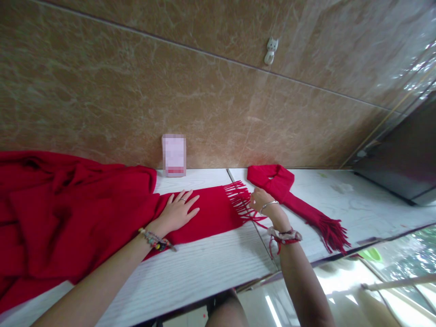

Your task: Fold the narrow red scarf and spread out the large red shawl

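Observation:
A wide red scarf (209,212) lies flattened on the white wood-grain table, its fringed end pointing right. My left hand (178,210) rests on it with spread fingers, pressing the cloth near the bunched part. At the fringe, my right hand (263,200) has its fingers curled together around strands of the fringe (238,200); the fingertips are partly hidden. Just beyond the right hand is a second red scarf (301,209), folded narrow and looped at its back end, with its tassels toward the front edge.
A large heap of red cloth (68,218) covers the table's left side. A pale card-like object (174,154), blurred out, leans on the brown marbled wall. A white cat-shaped hook (271,51) is on the wall. A dark box-like object (402,150) stands far right. The table's front edge runs below.

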{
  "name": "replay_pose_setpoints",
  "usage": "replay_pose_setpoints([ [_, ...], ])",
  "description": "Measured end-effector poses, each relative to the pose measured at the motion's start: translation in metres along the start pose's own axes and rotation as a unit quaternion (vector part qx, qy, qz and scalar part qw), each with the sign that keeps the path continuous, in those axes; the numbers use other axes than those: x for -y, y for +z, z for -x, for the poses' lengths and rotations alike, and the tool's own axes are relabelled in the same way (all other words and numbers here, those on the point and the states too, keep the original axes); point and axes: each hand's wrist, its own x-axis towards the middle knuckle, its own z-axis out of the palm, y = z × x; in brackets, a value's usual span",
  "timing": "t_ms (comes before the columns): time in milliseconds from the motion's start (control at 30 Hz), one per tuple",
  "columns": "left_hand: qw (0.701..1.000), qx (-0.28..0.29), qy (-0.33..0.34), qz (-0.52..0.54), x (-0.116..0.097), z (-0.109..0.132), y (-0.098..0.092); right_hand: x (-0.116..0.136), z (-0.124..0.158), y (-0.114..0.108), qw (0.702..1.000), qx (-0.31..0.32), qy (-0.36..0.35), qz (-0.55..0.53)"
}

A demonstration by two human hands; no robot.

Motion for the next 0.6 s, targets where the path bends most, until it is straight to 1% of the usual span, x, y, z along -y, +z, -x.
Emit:
replay_pose_setpoints([
  [100, 1.0, 0.001, 0.003, 0.0, 0.0, 0.0, -0.001, 0.0, 0.001, -0.002, 0.997, -0.005, -0.044, -0.071],
  [167, 1.0, 0.002, 0.003, 0.004, 0.0, 0.0, -0.001, 0.006, 0.001, -0.002, 0.993, 0.01, -0.077, -0.089],
  [200, 1.0, 0.002, 0.002, 0.006, 0.0, 0.0, -0.002, 0.009, 0.001, -0.001, 0.993, 0.017, -0.081, -0.088],
  [333, 1.0, -0.001, -0.002, 0.011, -0.001, 0.0, -0.001, 0.014, 0.0, 0.004, 0.996, 0.016, -0.059, -0.071],
  [600, 1.0, 0.008, -0.003, 0.006, -0.001, 0.0, -0.002, -0.001, -0.001, 0.007, 0.999, 0.003, 0.004, -0.039],
])
